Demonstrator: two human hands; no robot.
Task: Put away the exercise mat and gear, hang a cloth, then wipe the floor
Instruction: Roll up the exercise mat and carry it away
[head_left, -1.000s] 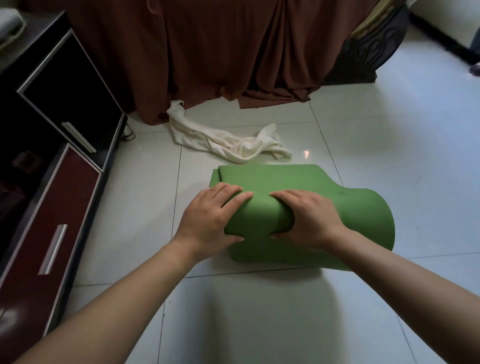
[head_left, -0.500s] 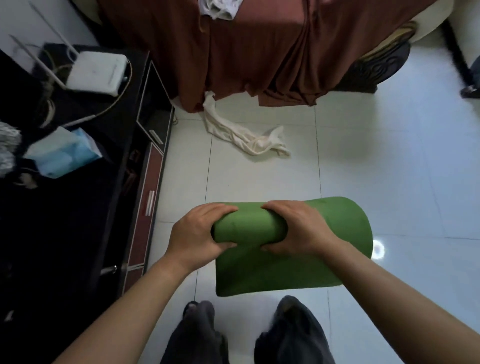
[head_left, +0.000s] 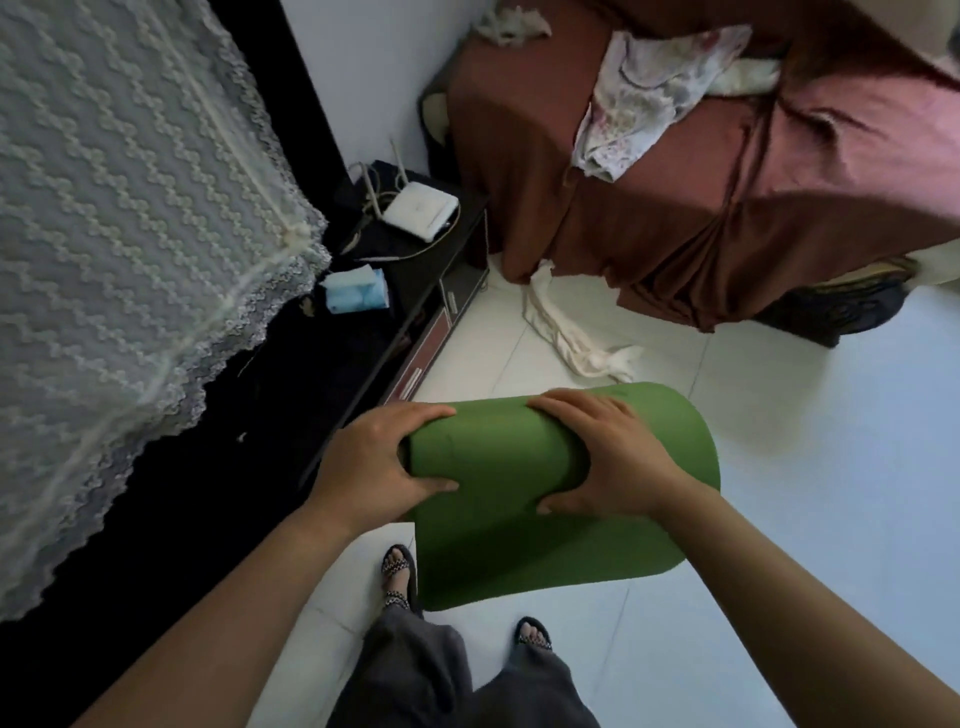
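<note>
Mat (head_left: 493, 457) | left hand (head_left: 369, 467) grips end | right hand (head_left: 608, 462) grips middle

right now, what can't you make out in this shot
Head view only.
- Mat underside: hidden by its own curve, the left hand and right hand.
- What the brown cover drapes: hidden by it.
- Lace cover: cut off by the left and top edges.
- Cabinet: near end too dark.
</note>
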